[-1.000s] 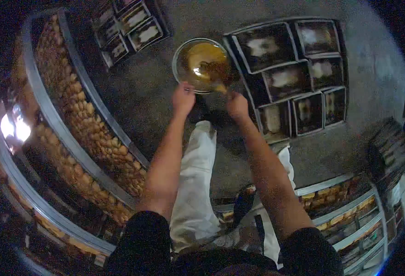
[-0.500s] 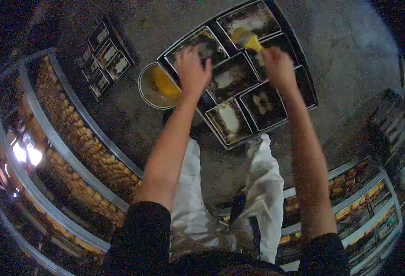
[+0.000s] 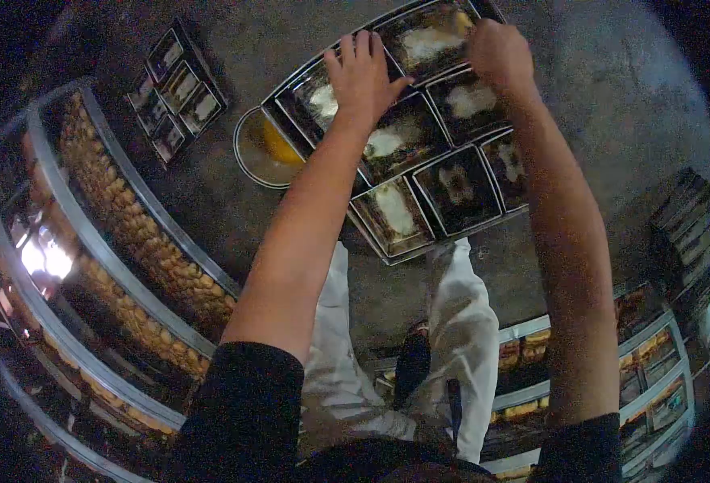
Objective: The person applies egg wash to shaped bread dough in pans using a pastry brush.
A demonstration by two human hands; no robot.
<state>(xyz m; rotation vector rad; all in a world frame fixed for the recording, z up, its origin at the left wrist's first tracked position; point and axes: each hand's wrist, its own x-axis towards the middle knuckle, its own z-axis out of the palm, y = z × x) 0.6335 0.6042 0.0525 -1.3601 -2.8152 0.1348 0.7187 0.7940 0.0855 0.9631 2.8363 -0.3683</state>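
Observation:
A dark set of joined loaf tins (image 3: 457, 187) lies in front of me, with pale patches on the bottoms of its compartments. My left hand (image 3: 363, 80) is spread with fingers apart over the far left compartments, resting on or just above their edges. Closed around a brush (image 3: 462, 22) is my right hand (image 3: 502, 58), at the far right corner of the tins. Only a little yellow of the brush shows; its handle is hidden by the fist. Partly under the left edge of the tins sits a round bowl (image 3: 252, 161) holding something yellow.
Another set of loaf tins (image 3: 179, 84) lies on the floor at the far left. Metal racks (image 3: 141, 201) with rows of baked goods stand left, and another rack (image 3: 524, 330) lower right. A stack of dark tins (image 3: 685, 225) is at the right.
My right hand has moved the brush away and to the right, toward the far corner compartment. My left hand has shifted slightly farther forward and right, its fingers spread.

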